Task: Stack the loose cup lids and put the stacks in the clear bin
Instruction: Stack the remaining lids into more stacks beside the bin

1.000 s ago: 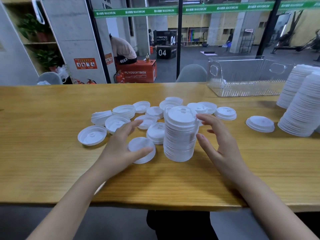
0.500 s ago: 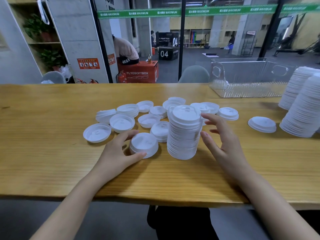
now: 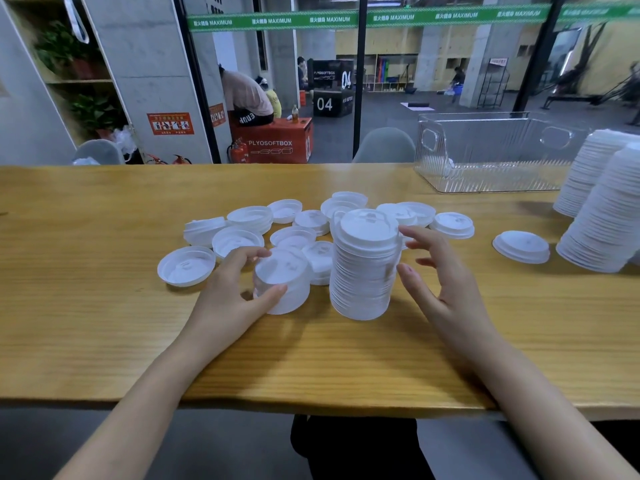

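Left hand grips a short stack of lids: thumb on the near edge, fingers curled over the far edge. The stack is blurred, so I can't tell if it's clear of the bench. Right hand holds nothing. Its fingers are spread and loosely bent, cupping the right side of the tall stack. I can't tell if it's in contact.

Geometry that matters, as I read it: the tall stack stands upright, axis vertical, just right of the short stack and between both hands. The short stack must go up and right to land on top. So the left hand carries, and the right hand is nearer to steady the column.

Loose lids lie scattered behind both stacks, some dome up, some inverted. One single lid sits apart to the right. The clear bin is at the far right of the bench, well beyond the tall stack, on the right hand's side. I see no stacks in it. Two big stacks stand outside it, near its right end.
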